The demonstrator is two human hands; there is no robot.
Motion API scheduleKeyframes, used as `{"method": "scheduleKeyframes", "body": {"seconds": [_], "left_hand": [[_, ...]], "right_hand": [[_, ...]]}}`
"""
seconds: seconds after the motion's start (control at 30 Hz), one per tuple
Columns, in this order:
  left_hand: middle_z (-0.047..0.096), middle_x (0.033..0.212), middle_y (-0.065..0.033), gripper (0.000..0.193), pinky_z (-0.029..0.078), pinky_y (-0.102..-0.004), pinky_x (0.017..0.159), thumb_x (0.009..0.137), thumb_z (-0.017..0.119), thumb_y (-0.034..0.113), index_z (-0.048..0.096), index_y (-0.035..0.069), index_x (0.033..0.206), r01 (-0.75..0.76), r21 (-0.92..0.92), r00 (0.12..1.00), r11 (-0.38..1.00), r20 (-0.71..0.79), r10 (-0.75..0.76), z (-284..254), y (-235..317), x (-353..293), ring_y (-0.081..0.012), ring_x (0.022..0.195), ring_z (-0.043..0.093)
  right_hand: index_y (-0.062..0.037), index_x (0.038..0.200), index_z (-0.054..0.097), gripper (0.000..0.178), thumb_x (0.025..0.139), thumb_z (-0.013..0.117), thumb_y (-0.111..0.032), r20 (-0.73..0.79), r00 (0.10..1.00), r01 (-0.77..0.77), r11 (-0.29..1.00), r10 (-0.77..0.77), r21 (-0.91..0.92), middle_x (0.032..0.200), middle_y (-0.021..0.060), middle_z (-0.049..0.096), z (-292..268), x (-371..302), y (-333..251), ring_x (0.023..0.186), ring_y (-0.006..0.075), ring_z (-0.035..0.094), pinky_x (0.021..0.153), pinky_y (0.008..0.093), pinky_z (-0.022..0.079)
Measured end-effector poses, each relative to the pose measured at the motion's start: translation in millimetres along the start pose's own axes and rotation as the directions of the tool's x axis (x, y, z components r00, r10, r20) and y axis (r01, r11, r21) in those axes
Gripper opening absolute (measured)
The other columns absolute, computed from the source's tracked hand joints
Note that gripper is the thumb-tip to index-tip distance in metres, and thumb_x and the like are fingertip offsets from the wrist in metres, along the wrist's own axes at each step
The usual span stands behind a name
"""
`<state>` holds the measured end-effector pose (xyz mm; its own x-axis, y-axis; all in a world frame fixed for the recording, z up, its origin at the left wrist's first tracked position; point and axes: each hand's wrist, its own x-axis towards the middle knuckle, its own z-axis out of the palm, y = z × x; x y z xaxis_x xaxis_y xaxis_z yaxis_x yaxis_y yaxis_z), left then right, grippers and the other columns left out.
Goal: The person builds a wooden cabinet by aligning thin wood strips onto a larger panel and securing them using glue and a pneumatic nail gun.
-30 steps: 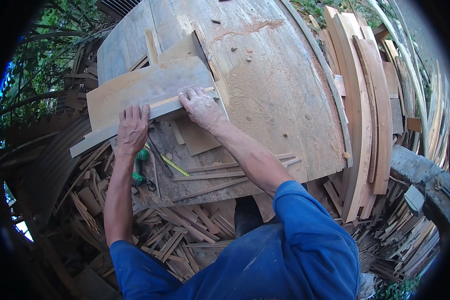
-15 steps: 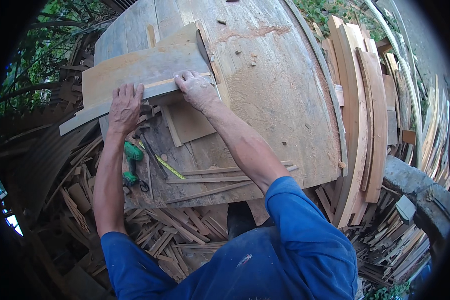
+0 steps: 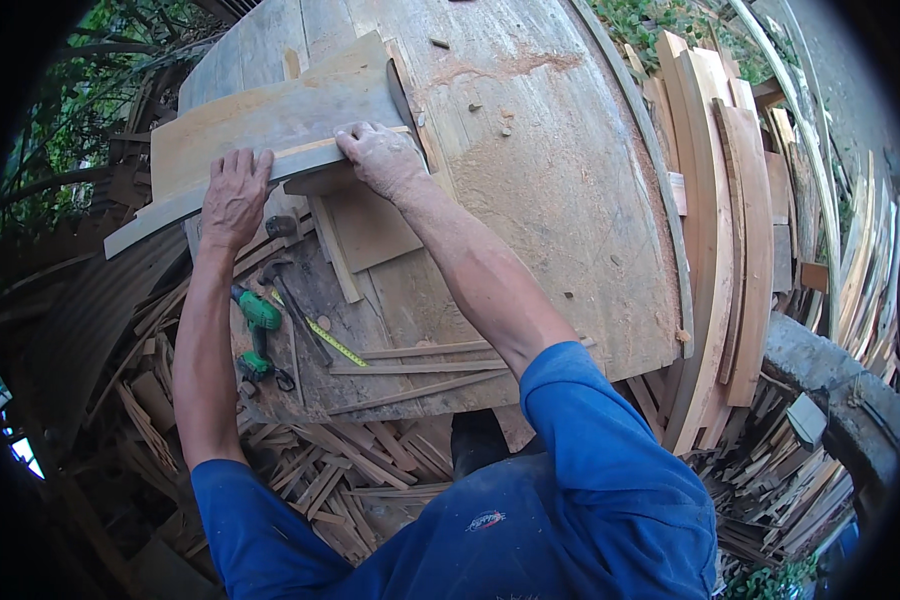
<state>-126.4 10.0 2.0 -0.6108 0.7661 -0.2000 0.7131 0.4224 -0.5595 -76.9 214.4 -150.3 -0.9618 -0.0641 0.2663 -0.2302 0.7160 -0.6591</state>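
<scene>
A broad, dusty wooden panel (image 3: 270, 112) lies raised at the far left of the worktable. Along its near side runs a long grey board (image 3: 135, 232), with a thin pale wooden strip (image 3: 305, 150) along the top. My left hand (image 3: 233, 200) is hooked over this near edge, fingers together on top and thumb hidden. Closer to the right end, my right hand (image 3: 382, 158) grips the same edge, its fingers curled over the strip. Beneath, a smaller flat board (image 3: 370, 228) rests on the table.
On the worktable (image 3: 530, 220) sawdust is spread. Near my left forearm are a green power drill (image 3: 258, 310), a hammer (image 3: 280, 270), a yellow tape measure blade (image 3: 335, 342) and thin sticks (image 3: 420, 368). Planks (image 3: 705, 230) stack at the right; offcuts (image 3: 320, 470) litter the ground.
Both hands and the edge they hold appear slightly farther left and up in the picture. The table and tools shift a little too, so part of this is head movement. The grips look unchanged.
</scene>
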Motion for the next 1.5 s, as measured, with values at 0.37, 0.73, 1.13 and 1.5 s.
{"method": "scheduleKeyframes", "body": {"seconds": [0.37, 0.73, 1.13, 1.5], "left_hand": [[0.054, 0.106, -0.0143, 0.045, 0.042, -0.0440, 0.091, 0.088, 0.066, 0.021, 0.051, 0.004, 0.127, -0.007, -0.022, 1.000, 1.000, 0.006, 0.008, 3, -7, 9, -0.0318, 0.106, 0.053], [0.055, 0.109, -0.0151, 0.048, 0.041, -0.0443, 0.095, 0.086, 0.066, 0.018, 0.052, 0.004, 0.130, 0.026, -0.032, 0.999, 0.999, 0.035, -0.025, 6, -13, 19, -0.0321, 0.110, 0.052], [0.052, 0.104, -0.0135, 0.046, 0.041, -0.0438, 0.088, 0.085, 0.067, 0.017, 0.054, 0.004, 0.128, -0.013, -0.051, 0.997, 0.999, -0.081, 0.009, 19, -22, 28, -0.0316, 0.102, 0.052], [0.053, 0.104, -0.0154, 0.044, 0.042, -0.0456, 0.088, 0.086, 0.068, 0.019, 0.055, 0.003, 0.125, 0.002, -0.070, 0.998, 0.998, -0.057, -0.006, 2, -4, 13, -0.0334, 0.103, 0.053]], "right_hand": [[-0.0066, 0.115, 0.061, 0.028, 0.087, 0.060, -0.012, 0.011, 1.000, -0.004, 1.000, 0.004, 0.005, 0.109, 0.0152, 0.067, -1, 14, 5, 0.111, 0.0333, 0.063, 0.094, 0.0427, 0.054], [-0.0087, 0.111, 0.060, 0.022, 0.089, 0.057, -0.011, 0.021, 0.999, -0.028, 0.999, 0.028, 0.024, 0.110, 0.0166, 0.065, -1, 26, 9, 0.108, 0.0345, 0.064, 0.091, 0.0456, 0.054], [-0.0094, 0.112, 0.061, 0.023, 0.089, 0.056, -0.011, 0.006, 0.999, -0.046, 0.998, 0.045, 0.044, 0.112, 0.0162, 0.066, 13, 41, 17, 0.110, 0.0346, 0.064, 0.093, 0.0452, 0.053], [-0.0114, 0.112, 0.062, 0.025, 0.088, 0.056, -0.009, -0.017, 0.999, -0.040, 0.999, 0.041, 0.018, 0.112, 0.0149, 0.066, -1, 12, 8, 0.110, 0.0337, 0.064, 0.091, 0.0447, 0.054]]}}
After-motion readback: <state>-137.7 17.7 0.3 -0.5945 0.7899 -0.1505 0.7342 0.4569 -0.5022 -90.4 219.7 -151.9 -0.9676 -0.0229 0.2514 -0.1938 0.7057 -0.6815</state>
